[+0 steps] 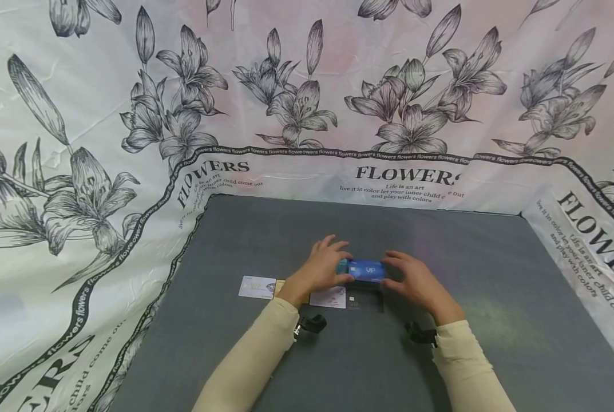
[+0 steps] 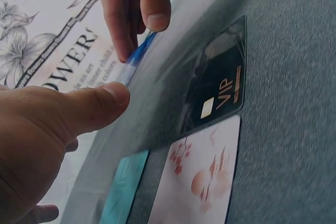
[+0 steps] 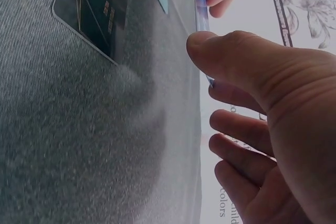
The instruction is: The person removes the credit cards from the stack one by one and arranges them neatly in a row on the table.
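Observation:
A blue VIP card (image 1: 367, 270) is held up off the dark table between the two hands. My right hand (image 1: 415, 280) pinches its right end between thumb and forefinger, while my left hand (image 1: 319, 266) pinches the left end. In the right wrist view the blue card (image 3: 200, 6) appears almost edge-on. Beneath it lies a black VIP card (image 2: 220, 85), flat on the table. Beside that is a white card with reddish print (image 2: 197, 177). A teal card (image 2: 124, 187) lies just behind the white one, partly hidden by my left hand in the head view.
Farther left in the row are a white VIP card (image 1: 257, 287) and a gold card (image 1: 278, 286), the latter largely covered by my left wrist. The grey tabletop (image 1: 492, 274) meets a flower-printed cloth (image 1: 296, 103) at the back and sides.

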Available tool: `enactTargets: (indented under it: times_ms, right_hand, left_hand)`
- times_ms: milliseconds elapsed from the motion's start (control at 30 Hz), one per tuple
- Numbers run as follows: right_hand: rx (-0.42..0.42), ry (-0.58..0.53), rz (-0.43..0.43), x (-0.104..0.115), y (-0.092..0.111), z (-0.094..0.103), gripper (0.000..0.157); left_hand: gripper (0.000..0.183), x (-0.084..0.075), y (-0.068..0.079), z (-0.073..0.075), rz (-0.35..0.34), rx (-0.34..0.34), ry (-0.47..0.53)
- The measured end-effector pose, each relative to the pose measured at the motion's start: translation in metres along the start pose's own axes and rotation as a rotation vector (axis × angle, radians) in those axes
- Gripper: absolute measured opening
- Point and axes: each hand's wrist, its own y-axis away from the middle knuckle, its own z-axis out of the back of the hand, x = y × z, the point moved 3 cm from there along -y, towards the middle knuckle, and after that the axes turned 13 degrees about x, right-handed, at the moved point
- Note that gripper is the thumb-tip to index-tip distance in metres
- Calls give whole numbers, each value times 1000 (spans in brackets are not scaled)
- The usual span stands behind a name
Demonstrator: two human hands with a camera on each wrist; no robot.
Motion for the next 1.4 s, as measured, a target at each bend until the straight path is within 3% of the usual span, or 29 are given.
enactTargets:
  times_ms: [1067, 1400]
  right_hand:
    - [27, 24, -13, -22, 45, 7, 51]
    - [45, 37, 4, -27, 60, 5, 50]
  left_hand:
    - [55, -44, -20, -24, -3, 24, -133]
    - [55, -55, -21, -33, 0, 40, -128]
